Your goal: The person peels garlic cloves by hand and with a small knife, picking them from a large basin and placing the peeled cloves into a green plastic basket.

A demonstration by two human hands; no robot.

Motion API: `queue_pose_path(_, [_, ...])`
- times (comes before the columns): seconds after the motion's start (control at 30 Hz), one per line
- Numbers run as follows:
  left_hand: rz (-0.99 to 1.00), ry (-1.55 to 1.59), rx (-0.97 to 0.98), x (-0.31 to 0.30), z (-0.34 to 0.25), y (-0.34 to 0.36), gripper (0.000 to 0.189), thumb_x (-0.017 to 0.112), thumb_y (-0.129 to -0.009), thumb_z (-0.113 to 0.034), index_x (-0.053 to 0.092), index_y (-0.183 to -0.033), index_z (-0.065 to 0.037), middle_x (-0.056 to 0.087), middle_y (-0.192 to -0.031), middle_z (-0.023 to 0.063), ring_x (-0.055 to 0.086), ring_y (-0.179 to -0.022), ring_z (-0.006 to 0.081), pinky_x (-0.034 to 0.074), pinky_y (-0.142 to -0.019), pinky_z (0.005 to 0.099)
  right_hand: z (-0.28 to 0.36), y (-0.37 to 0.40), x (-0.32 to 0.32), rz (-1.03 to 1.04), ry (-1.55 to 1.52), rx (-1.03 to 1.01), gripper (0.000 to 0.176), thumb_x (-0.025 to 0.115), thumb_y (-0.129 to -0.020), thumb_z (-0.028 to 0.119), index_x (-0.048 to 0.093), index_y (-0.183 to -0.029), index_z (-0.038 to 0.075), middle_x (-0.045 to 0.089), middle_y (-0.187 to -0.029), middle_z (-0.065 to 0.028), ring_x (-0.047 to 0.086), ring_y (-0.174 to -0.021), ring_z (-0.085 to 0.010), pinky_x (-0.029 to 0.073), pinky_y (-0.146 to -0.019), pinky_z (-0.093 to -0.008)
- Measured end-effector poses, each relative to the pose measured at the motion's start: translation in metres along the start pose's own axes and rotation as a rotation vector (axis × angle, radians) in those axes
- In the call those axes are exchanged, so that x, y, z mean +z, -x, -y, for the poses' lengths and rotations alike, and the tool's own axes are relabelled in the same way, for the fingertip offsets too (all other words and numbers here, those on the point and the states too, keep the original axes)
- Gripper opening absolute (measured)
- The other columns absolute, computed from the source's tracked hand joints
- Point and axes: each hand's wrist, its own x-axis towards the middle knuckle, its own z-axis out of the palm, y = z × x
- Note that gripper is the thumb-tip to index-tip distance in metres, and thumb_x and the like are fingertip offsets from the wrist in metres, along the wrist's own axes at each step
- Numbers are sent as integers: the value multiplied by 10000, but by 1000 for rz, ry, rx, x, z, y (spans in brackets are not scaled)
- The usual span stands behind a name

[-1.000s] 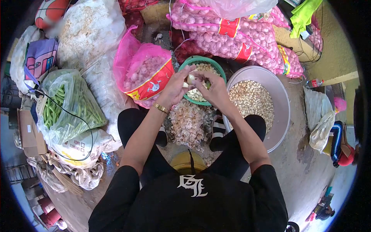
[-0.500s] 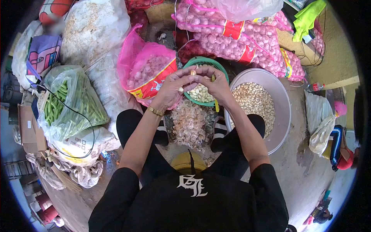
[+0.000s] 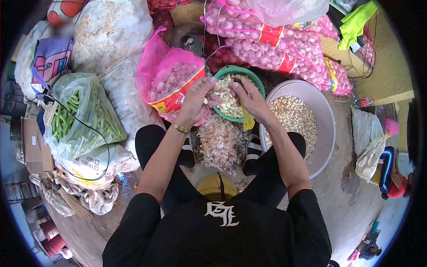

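Note:
My left hand [image 3: 199, 100] is closed on a garlic clove [image 3: 205, 101], its pale surface showing between the fingers above the near left rim of a green basket [image 3: 258, 80]. Peeled garlic cloves [image 3: 230, 106] lie inside that basket. Over its right side, my right hand [image 3: 252, 101] grips a small knife [image 3: 248, 122] whose yellow handle sticks out below the palm; the fingers mostly hide its blade. Dry garlic skins [image 3: 218, 144] are heaped on the floor between my feet.
Right of the basket stands a large pale tub [image 3: 327, 133] of unpeeled cloves. An opened pink mesh bag [image 3: 151, 62] of garlic is at left, with more full mesh bags [image 3: 275, 51] behind. Green beans fill a plastic bag [image 3: 86, 120] farther left.
My hands were together over the basket and have drawn apart. The right hand has lowered and turned, showing more of the yellow handle. The left fingers have shifted slightly downward.

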Motion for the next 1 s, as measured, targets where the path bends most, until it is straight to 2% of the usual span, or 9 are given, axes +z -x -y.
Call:
queue_pose_path(0.03, [-49,-23,15,3,1,0,202,610,-953,-240,576,-971,-41,686,-862,125,648,-557,133,525,-450,209,0,0,1,0,0,-1,284,519,-990,291,558,-1042,15,501,-775,-4,498,-670,-111,416,-574,-270])
queue_pose_path(0.1, [-47,-35,37,3,5,-2,205,609,-954,-249,577,-936,-47,677,-825,109,621,-521,116,490,-422,201,2,-1,5,-64,212,-212,299,564,-970,289,556,-1050,2,557,-777,-70,555,-662,-192,438,-589,-329])
queue_pose_path(0.13, [-46,-47,58,2,7,-3,214,609,-955,-258,578,-901,-54,668,-787,93,595,-485,99,455,-394,194,4,-1,6,-64,211,-213,299,564,-970,289,556,-1050,2,557,-777,-70,555,-662,-192,438,-589,-329])
queue_pose_path(0.2, [-32,-63,69,1,10,-5,223,613,-953,-266,573,-883,-58,651,-756,73,568,-460,88,422,-374,194,8,0,8,-111,534,-490,323,613,-939,281,553,-1053,-16,604,-806,-187,599,-702,-332,450,-617,-398])
queue_pose_path(0.23, [-18,-79,79,2,11,-6,232,616,-952,-273,569,-866,-63,633,-724,53,541,-435,77,390,-353,194,6,0,9,-112,533,-490,323,613,-939,281,553,-1053,-16,604,-806,-187,599,-702,-332,450,-617,-398])
queue_pose_path(0.3, [-27,-90,78,5,13,-6,233,621,-948,-275,566,-857,-68,618,-713,40,532,-431,75,386,-349,195,2,-2,11,-118,563,-479,333,639,-918,282,560,-1008,-28,602,-820,-268,593,-738,-426,448,-635,-439])
queue_pose_path(0.5, [-66,-89,78,15,15,-3,226,636,-940,-269,564,-845,-77,597,-708,16,519,-428,65,371,-344,191,5,3,14,-89,485,-355,334,600,-947,282,541,-883,-41,573,-733,-273,574,-665,-420,434,-607,-443])
queue_pose_path(0.93, [-49,-281,57,10,12,-2,282,688,-901,-296,561,-767,-82,586,-632,-1,459,-372,43,334,-320,186,8,8,16,74,469,-319,269,516,-977,236,539,-954,-31,573,-713,-268,593,-679,-433,452,-614,-464])
queue_pose_path(1.0, [-55,-282,43,11,10,-2,286,690,-899,-296,560,-759,-83,582,-621,-3,450,-363,44,331,-319,185,7,8,15,104,564,-276,270,516,-976,245,533,-945,-22,573,-704,-271,587,-675,-446,448,-609,-478])
